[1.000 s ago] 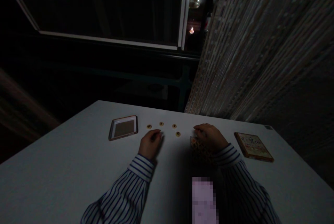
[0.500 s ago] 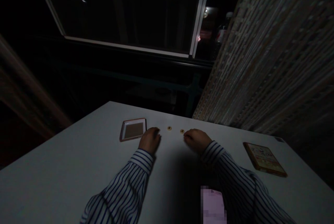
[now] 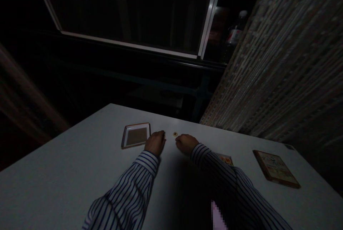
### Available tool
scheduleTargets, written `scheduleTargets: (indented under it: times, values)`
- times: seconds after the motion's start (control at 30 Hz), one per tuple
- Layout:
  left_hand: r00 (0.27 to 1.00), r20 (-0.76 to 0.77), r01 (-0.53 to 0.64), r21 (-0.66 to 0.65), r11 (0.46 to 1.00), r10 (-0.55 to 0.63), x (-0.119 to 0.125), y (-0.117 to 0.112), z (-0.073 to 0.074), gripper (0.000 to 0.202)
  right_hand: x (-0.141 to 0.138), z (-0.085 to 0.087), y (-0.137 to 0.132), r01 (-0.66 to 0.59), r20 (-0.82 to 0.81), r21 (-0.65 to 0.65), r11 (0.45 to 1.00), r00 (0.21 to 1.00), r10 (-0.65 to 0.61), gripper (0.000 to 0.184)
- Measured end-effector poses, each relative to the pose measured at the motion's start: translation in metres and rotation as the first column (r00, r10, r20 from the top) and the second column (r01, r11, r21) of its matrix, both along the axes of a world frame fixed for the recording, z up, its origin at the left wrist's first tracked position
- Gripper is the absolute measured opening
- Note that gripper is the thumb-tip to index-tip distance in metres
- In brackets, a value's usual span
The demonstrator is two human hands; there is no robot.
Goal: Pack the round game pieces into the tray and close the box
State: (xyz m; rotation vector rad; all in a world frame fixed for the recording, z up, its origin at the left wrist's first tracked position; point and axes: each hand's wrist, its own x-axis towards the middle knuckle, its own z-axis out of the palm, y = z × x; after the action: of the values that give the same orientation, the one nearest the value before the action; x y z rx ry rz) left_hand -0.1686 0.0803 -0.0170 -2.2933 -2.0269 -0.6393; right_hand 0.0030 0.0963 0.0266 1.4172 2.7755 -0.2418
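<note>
A small round pale disc with a dark mark, like a Chinese chess piece (image 3: 175, 134), lies on the white table (image 3: 88, 151) between my hands. My right hand (image 3: 187, 143) is closed, knuckles up, its fingertips just beside this disc. To the left, my left hand (image 3: 155, 143) rests with fingers curled, close to the right edge of a shallow tray (image 3: 136, 136) with a brown inside. A pale speck shows at its fingertips, too small and dark to name. What either hand holds, if anything, is hidden.
Partly behind my right sleeve lies a small colourful item (image 3: 225, 159). A flat printed box (image 3: 276, 168) lies at the table's right. A bead curtain (image 3: 262, 69) hangs behind the right edge; a bottle (image 3: 234, 37) stands beyond. The room is dim.
My right hand has moved left, closer to my left hand. Two discs showed between the hands before; one shows now. The small colourful item by my right sleeve has come into view.
</note>
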Motion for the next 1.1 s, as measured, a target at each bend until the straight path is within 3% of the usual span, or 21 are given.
scheduleTargets:
  times: [0.27, 0.57, 0.83, 1.1]
  values:
    - [0.996, -0.054, -0.081, -0.070, 0.994, 0.077, 0.003, 0.001, 0.005, 0.029, -0.006, -0.005, 0.005, -0.012, 0.001, -0.005, 1.000, 1.000, 0.012, 0.029]
    - [0.993, 0.001, -0.118, -0.078, 0.990, 0.118, 0.004, 0.001, 0.001, 0.032, 0.002, 0.001, 0.002, 0.008, 0.003, 0.016, 1.000, 1.000, -0.008, 0.029]
    - [0.960, 0.279, -0.015, 0.005, 1.000, 0.013, 0.009, -0.008, 0.006, 0.038, 0.015, 0.013, -0.006, 0.044, -0.079, 0.041, 0.998, 0.996, -0.041, 0.032]
    - [0.824, 0.562, 0.006, 0.107, 0.994, -0.065, 0.029, -0.017, 0.013, 0.037, 0.037, 0.026, -0.018, 0.114, -0.210, 0.046, 0.992, 0.972, -0.102, 0.037]
